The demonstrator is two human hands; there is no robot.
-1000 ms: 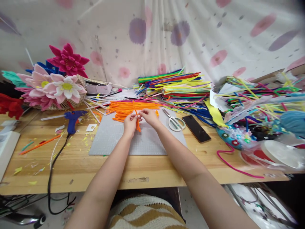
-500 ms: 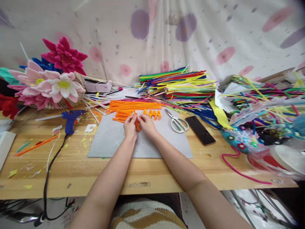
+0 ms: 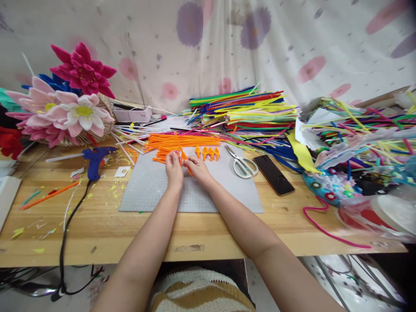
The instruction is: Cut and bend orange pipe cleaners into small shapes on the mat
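Observation:
Both my hands meet over the far part of a grey cutting mat (image 3: pixel 152 190). My left hand (image 3: pixel 173 167) and my right hand (image 3: pixel 197 168) are closed in a pinch on one orange pipe cleaner (image 3: pixel 183 157) bent between them. Just beyond lies a pile of straight orange pipe cleaners (image 3: pixel 182 141). Several small folded orange pieces (image 3: pixel 207 152) sit in a row to the right of my hands.
White-handled scissors (image 3: pixel 242 164) and a black phone (image 3: pixel 273 174) lie right of the mat. A blue glue gun (image 3: pixel 94 157) with its black cord lies at left, near fabric flowers (image 3: pixel 65 110). Stacks of coloured pipe cleaners (image 3: pixel 247 110) fill the back and right.
My right hand has drawn in from the row of folded pieces toward my left hand. Both hands now pinch the bent orange pipe cleaner closer together. The view has shifted slightly.

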